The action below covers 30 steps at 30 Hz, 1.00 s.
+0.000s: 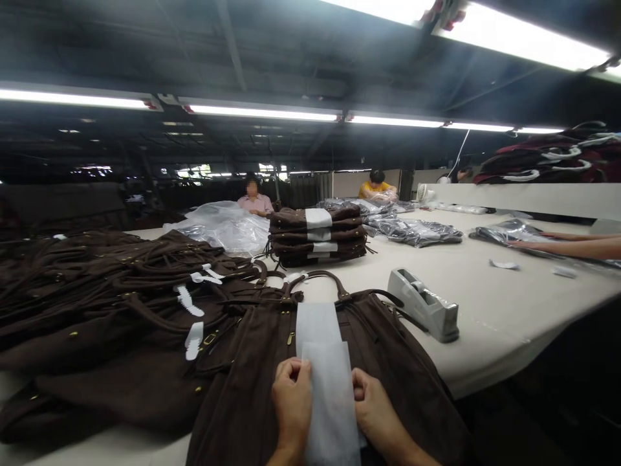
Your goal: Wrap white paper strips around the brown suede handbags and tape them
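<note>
A dark brown handbag [402,362] lies flat before me, its looped handles pointing away. Down its middle runs a white tissue-like strip [325,375], with one layer overlapping another. My left hand [294,404] is closed in a pinch at the strip's left edge. At the right edge, the curled fingers of my right hand [378,411] pinch the strip a little lower down. A brass zipper pull [290,338] shows just left of the strip. The strip's near end runs out of the bottom of the picture.
A grey tape dispenser [422,307] stands right of the bag. More brown bags [87,336] are heaped at left. Beyond lie a banded stack [291,236], clear plastic [226,226] and wrapped packages [417,232]. A co-worker's arms [572,244] reach in from the right; two people work behind.
</note>
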Available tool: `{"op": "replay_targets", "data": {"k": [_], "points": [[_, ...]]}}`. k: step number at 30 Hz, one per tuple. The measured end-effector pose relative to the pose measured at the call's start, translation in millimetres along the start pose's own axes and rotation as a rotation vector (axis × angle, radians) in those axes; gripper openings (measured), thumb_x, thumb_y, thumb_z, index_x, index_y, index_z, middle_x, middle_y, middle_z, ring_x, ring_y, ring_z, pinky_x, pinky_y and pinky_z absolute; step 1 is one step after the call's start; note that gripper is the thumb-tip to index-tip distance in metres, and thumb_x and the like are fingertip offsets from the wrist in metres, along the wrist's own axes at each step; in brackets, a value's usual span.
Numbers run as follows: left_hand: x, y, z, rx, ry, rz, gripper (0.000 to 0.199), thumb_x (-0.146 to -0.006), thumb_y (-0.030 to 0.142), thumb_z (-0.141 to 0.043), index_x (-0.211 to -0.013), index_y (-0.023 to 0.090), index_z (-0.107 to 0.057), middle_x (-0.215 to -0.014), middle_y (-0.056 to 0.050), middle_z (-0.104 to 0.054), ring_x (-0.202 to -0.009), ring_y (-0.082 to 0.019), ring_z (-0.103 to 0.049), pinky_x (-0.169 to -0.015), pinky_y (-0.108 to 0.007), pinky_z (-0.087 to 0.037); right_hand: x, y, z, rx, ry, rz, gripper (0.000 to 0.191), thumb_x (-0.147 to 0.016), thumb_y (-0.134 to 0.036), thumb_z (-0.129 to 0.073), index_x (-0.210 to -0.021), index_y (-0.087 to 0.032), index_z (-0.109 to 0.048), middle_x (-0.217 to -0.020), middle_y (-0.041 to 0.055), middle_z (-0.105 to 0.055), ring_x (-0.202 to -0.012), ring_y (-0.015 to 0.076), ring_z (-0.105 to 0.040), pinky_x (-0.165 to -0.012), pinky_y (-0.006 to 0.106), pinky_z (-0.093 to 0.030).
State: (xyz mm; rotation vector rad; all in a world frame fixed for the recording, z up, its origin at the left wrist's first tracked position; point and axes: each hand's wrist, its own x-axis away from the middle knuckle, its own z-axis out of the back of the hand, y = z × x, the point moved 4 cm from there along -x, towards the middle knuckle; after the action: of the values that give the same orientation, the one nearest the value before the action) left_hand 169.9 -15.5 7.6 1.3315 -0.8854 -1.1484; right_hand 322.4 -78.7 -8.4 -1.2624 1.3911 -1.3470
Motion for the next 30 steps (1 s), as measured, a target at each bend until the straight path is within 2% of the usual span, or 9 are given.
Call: {"op": "replay_targets", "data": {"k": [3,7,11,13,17,22,26,28,30], "points": [[2,0,2.0,-0.118,0.020,-0.084,0.025,-0.074,0.042,-0.054,-0.060,0.020,-0.055,-0.083,-0.005,-0.059,-0.083,-0.022,-0.058,-0.080,-0.034,-0.044,4,-3,0,0.124,-0.036,0.015,0.032,-0.058,-0.027,-0.070,-0.065,-0.023,-0.039,-0.051,-0.0064,-0.053,-0.048,0.0125,-0.049,-0.049,0.023,-0.038],[2,6,-1.9,-0.266,-0.012,-0.110,0.021,-0.077,0.034,-0.048,-0.061,0.022,-0.051,-0.083,-0.005,-0.055,-0.078,-0.021,-0.057,-0.077,-0.035,-0.045,11,-14,12,0.609,0.090,0.067,0.022,-0.061,-0.015,-0.060,-0.065,-0.023,-0.040,-0.053,-0.0060,-0.050,-0.052,0.0127,-0.047,-0.052,0.024,-0.032],[1,14,-6.7,-0.398,-0.042,-0.101,0.015,-0.078,0.025,-0.048,-0.063,0.021,-0.051,-0.109,-0.010,-0.054,-0.092,-0.024,-0.057,-0.078,-0.036,-0.042,12,-18,17,0.857,0.098,0.104,0.015,-0.063,-0.013,-0.056,-0.065,-0.022,-0.044,-0.057,-0.0035,-0.055,-0.054,0.0138,-0.048,-0.055,0.026,-0.029],[1,17,-10.0,-0.483,-0.119,-0.128,0.014,-0.081,0.020,-0.045,-0.069,0.021,-0.053,-0.110,-0.011,-0.056,-0.098,-0.025,-0.055,-0.081,-0.036,-0.041,10,-18,15,0.769,0.009,0.123,0.009,-0.065,-0.018,-0.058,-0.065,-0.022,-0.050,-0.058,-0.0020,-0.057,-0.056,0.0154,-0.052,-0.055,0.026,-0.032],[0,16,-11.8,-0.500,-0.213,-0.185,0.014,-0.081,0.019,-0.046,-0.070,0.022,-0.054,-0.083,-0.006,-0.060,-0.089,-0.025,-0.054,-0.082,-0.037,-0.039,5,-21,6,0.369,-0.255,0.118,0.016,-0.067,-0.032,-0.066,-0.075,-0.018,-0.065,-0.063,0.0010,-0.062,-0.064,0.0202,-0.059,-0.060,0.027,-0.043],[-5,11,-5.4,-0.374,-0.059,-0.178,0.019,-0.082,0.023,-0.044,-0.063,0.023,-0.045,-0.077,-0.004,-0.054,-0.077,-0.021,-0.053,-0.075,-0.034,-0.039,12,-43,10,0.204,-0.496,0.056,0.028,-0.079,-0.040,-0.063,-0.077,-0.014,-0.073,-0.069,0.0027,-0.066,-0.071,0.0194,-0.060,-0.070,0.028,-0.046],[-7,8,-4.3,-0.350,0.008,-0.123,0.020,-0.083,0.022,-0.040,-0.064,0.024,-0.042,-0.077,-0.003,-0.051,-0.074,-0.020,-0.051,-0.074,-0.033,-0.039,23,-63,17,0.182,-0.712,-0.077,0.026,-0.074,-0.039,-0.070,-0.081,-0.013,-0.072,-0.082,0.0031,-0.068,-0.081,0.0182,-0.059,-0.077,0.026,-0.044],[-7,10,-4.6,-0.342,0.026,-0.109,0.020,-0.082,0.020,-0.040,-0.063,0.024,-0.041,-0.077,-0.003,-0.051,-0.074,-0.020,-0.051,-0.074,-0.033,-0.039,22,-65,18,0.200,-0.736,-0.095,0.031,-0.073,-0.044,-0.071,-0.076,-0.013,-0.069,-0.080,0.0026,-0.065,-0.077,0.0161,-0.057,-0.073,0.024,-0.043],[-6,11,-5.4,-0.335,0.029,-0.103,0.020,-0.082,0.019,-0.040,-0.062,0.024,-0.040,-0.076,-0.002,-0.050,-0.074,-0.019,-0.051,-0.075,-0.033,-0.039,13,-58,17,0.283,-0.649,-0.066,0.044,-0.074,-0.055,-0.067,-0.063,-0.013,-0.061,-0.064,-0.0002,-0.055,-0.062,0.0118,-0.049,-0.061,0.022,-0.039]]}}
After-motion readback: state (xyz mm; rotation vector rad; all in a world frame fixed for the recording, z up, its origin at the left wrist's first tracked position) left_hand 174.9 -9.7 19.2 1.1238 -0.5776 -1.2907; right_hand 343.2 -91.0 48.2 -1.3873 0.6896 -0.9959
